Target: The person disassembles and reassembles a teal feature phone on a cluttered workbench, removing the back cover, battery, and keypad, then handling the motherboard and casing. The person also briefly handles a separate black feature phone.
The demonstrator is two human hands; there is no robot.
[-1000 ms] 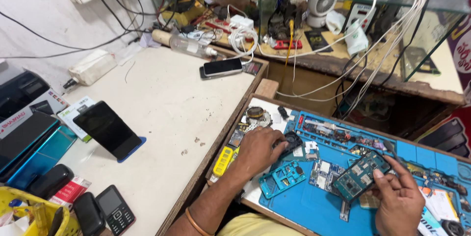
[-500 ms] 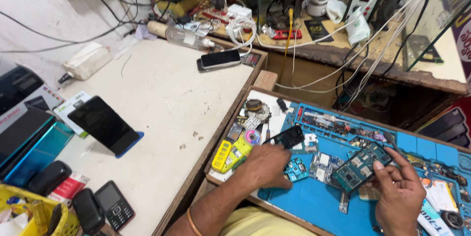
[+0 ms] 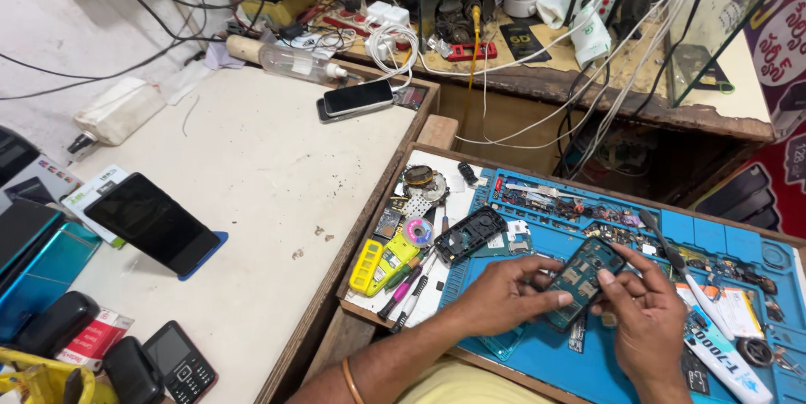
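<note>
Blue silicone covers the repair mat under my hands, and just above it I hold a dark green phone circuit board between both of them. My left hand closes on the board's lower left edge, its thumb pressed along the side and the fingers curled underneath. My right hand pinches the upper right corner, forefinger on top and thumb against the near edge. The board tilts, its far end raised toward the small parts tray. To the left of it lies a black phone housing, and beyond that a yellow tool rests beside small screwdrivers. Tweezers lie on the mat to my right. On the pale worktable farther left, a dark smartphone leans on a blue stand.
</note>
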